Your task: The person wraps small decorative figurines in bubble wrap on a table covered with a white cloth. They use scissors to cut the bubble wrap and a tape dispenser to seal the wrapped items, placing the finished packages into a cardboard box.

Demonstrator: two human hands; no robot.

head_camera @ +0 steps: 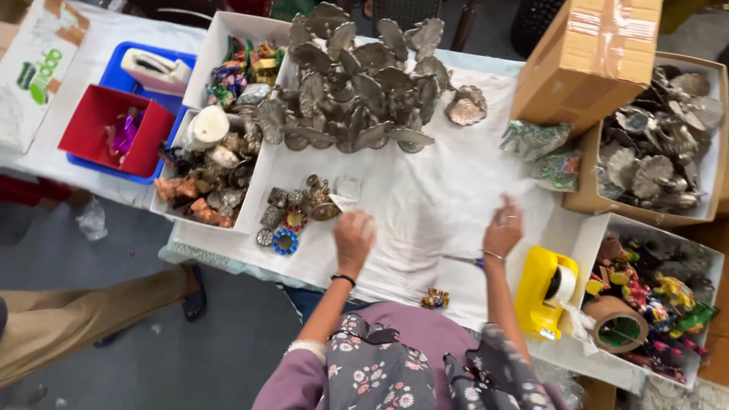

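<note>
White cloth covers the bench [425,190]; left hand [354,237] lies loosely curled just behind a clear wrapper [347,187], right hand [503,228] maybe pinches film, farther to the right

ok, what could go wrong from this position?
1. The scissors lie half hidden beside the right hand; a blind reach might meet the blades.
2. The small gold ornament sits at the table's near edge and could get knocked off.
3. The piled metal leaf pieces stack loosely above the left hand and may slide.
</note>
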